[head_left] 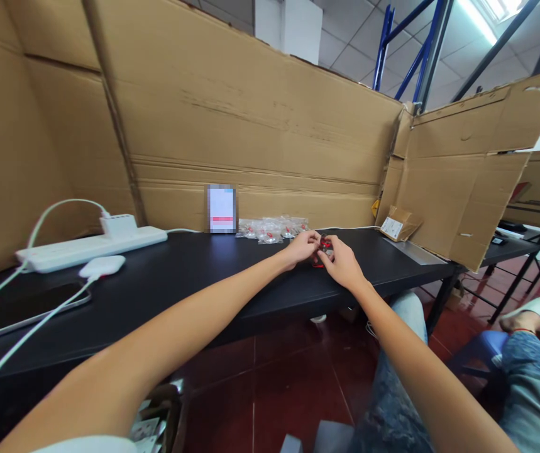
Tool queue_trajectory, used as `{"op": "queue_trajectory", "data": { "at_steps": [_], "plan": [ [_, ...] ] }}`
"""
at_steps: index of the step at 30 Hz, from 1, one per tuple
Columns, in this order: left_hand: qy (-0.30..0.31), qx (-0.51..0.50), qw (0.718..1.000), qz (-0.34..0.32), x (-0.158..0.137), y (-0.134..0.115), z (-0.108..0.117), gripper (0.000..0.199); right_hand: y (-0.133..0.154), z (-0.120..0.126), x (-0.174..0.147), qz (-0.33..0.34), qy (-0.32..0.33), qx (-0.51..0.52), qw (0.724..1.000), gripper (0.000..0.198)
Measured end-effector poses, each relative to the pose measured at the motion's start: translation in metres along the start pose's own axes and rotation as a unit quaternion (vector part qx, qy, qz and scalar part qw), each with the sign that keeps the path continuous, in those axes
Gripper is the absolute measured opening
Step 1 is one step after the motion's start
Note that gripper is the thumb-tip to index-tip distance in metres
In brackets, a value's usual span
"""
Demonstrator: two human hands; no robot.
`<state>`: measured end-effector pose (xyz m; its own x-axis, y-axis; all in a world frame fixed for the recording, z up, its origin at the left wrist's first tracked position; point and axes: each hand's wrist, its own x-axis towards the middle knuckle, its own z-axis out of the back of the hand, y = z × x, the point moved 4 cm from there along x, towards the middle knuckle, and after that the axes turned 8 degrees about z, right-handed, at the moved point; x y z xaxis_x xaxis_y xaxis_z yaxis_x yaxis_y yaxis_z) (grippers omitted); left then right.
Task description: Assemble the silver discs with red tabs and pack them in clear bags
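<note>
My left hand (303,246) and my right hand (341,260) meet over the black table (194,270), near its front edge. Between them is a small red and black object (317,259), mostly covered by my fingers, so its kind cannot be made out. The fingers of both hands are bent and closed around it. Just behind my left hand lies a pile of clear plastic bags (270,230) with small red items inside.
A phone-like screen (221,209) stands against the cardboard wall (251,126). To the left are a white power strip (95,246), a white charger (102,267), cables and a tablet (24,308). A small cardboard packet (398,224) sits at the right. Another person's leg (528,377) shows at far right.
</note>
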<state>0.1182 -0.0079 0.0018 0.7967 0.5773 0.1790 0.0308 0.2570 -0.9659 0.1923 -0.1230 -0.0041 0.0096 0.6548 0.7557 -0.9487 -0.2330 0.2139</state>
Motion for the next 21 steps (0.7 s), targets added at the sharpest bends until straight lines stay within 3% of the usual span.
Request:
{"op": "queue_trajectory", "data": {
  "at_steps": [4, 8, 14, 17, 21],
  "plan": [
    [0.035, 0.043, 0.998, -0.023, 0.002, -0.004, -0.002, 0.011, -0.005, 0.001, 0.001, -0.013, -0.029, 0.036, 0.999, 0.054],
    [0.061, 0.069, 0.994, -0.054, 0.0, -0.009, -0.003, 0.007, -0.007, 0.003, 0.001, -0.037, -0.053, 0.056, 0.996, 0.041],
    [0.039, 0.08, 0.995, -0.051, 0.0, -0.013, 0.007, 0.005, -0.005, 0.008, 0.004, -0.059, -0.093, 0.079, 0.991, 0.037],
    [0.018, 0.096, 0.994, -0.047, -0.001, -0.01, 0.01, 0.004, -0.004, 0.007, 0.006, -0.049, -0.075, 0.104, 0.99, 0.037],
    [-0.014, 0.107, 0.992, -0.068, -0.005, -0.006, 0.013, 0.002, -0.009, -0.001, 0.008, -0.069, -0.021, 0.214, 0.974, 0.039]
  ]
}}
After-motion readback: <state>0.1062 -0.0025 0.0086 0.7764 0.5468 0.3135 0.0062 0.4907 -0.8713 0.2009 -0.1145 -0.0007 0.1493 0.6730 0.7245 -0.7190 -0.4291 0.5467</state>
